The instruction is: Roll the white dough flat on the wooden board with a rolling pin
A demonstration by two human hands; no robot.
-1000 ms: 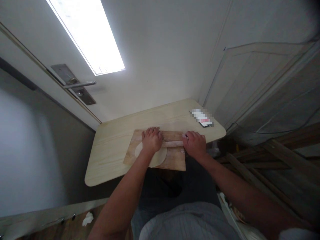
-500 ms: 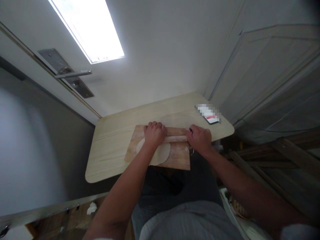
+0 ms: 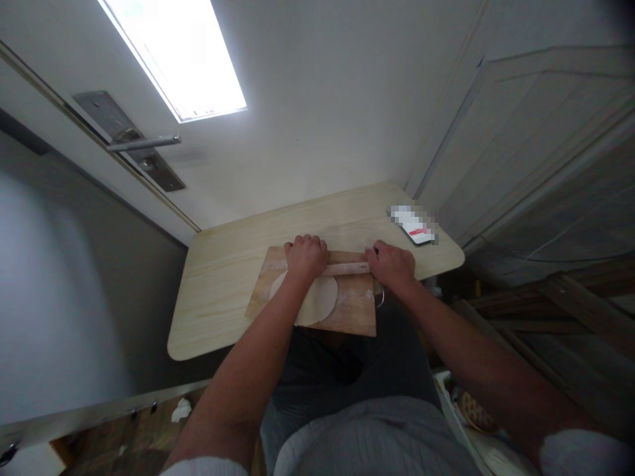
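Observation:
A pale wooden rolling pin (image 3: 348,268) lies across the far part of a wooden cutting board (image 3: 354,311). My left hand (image 3: 306,256) is closed over the pin's left end, fingers curled round it. Around its right end, at the board's right edge, my right hand (image 3: 393,266) is closed too. A thin, flat sheet of dough (image 3: 320,301) is spread on the board on the near side of the pin, partly hidden by my left forearm. Pale dusting, like flour, marks the board. The board's near edge reaches past the table edge.
The board rests on a light wood-patterned table (image 3: 213,291) with rounded corners. A phone (image 3: 415,226) with a blurred screen lies at the table's right. Behind stands a white door with a metal handle (image 3: 149,143). A woven basket (image 3: 475,411) sits low at right.
Both hands and the rolling pin have moved slightly away from me, toward the board's far edge. The right hand has also shifted a little left.

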